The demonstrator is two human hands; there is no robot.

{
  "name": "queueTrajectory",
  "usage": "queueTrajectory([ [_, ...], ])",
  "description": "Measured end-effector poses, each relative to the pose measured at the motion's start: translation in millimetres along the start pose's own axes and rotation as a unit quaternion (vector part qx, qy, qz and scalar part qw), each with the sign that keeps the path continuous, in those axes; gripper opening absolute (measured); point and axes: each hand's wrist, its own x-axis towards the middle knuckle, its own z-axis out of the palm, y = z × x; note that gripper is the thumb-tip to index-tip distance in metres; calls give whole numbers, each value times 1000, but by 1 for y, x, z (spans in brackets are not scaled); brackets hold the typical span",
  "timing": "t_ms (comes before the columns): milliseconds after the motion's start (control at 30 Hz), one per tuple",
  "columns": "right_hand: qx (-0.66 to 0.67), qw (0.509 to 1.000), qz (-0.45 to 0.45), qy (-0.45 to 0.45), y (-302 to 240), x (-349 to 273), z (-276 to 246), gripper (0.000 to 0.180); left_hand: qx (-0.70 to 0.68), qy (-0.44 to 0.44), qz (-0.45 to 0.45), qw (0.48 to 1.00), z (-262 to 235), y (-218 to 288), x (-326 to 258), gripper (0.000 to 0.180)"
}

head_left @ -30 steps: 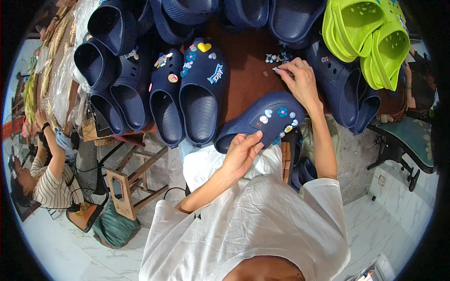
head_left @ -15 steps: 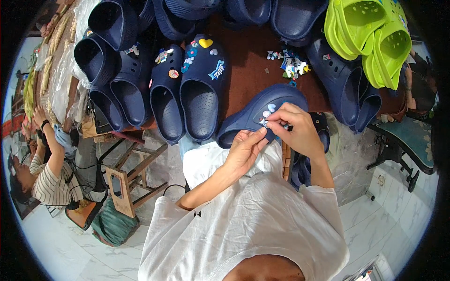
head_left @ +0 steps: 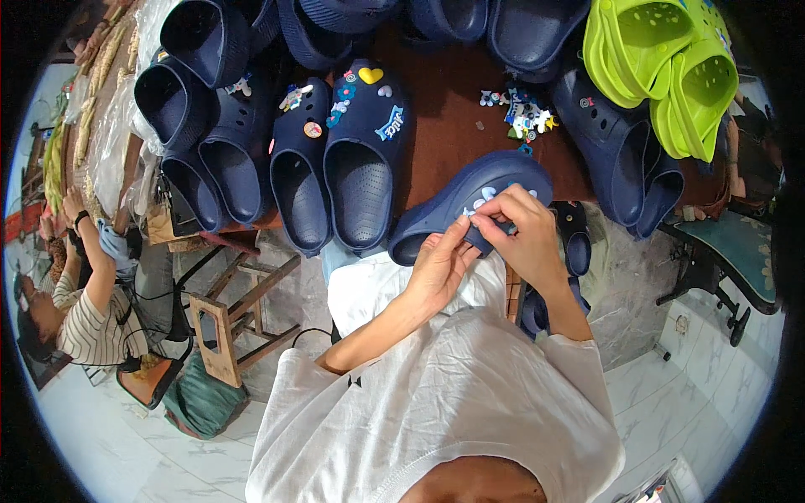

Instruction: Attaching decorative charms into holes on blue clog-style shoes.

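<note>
A navy clog (head_left: 495,172) lies tilted across the table's near edge, its toe toward the right and its heel opening at the left. Pale shoe charms, one a heart (head_left: 488,193), sit on its upper. My left hand (head_left: 440,267) is closed at the clog's near side, its thumb against a small white charm (head_left: 469,212). With thumb and fingertips pinched together, my right hand (head_left: 528,239) is at that same charm; the fingers partly cover it. Behind the clog, a small pile of loose charms (head_left: 526,117) rests on the brown tabletop (head_left: 449,109).
A decorated navy clog (head_left: 360,168) stands left of my hands, among several others. Lime-green clogs (head_left: 637,59) are stacked at the far right. A wooden stool (head_left: 220,339) is below left, and a co-worker in a striped shirt (head_left: 99,327) sits beyond it. A dark chair (head_left: 738,260) stands right.
My right hand has shifted slightly down and left, bringing its fingertips against my left thumb at the small charm. The clog has stayed nearly in place.
</note>
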Motion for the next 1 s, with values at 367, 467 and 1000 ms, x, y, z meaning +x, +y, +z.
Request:
queueTrajectory([
  [367,-25,1000,-17,0,6,-3,5,11,-32,11,-6,999,4,5,7,19],
  [467,-46,993,-108,31,9,-3,4,11,-6,29,-4,1000,-3,3,10,17],
  [1000,0,1000,-23,12,7,-12,6,12,31,118,55,991,23,-1,7,16],
])
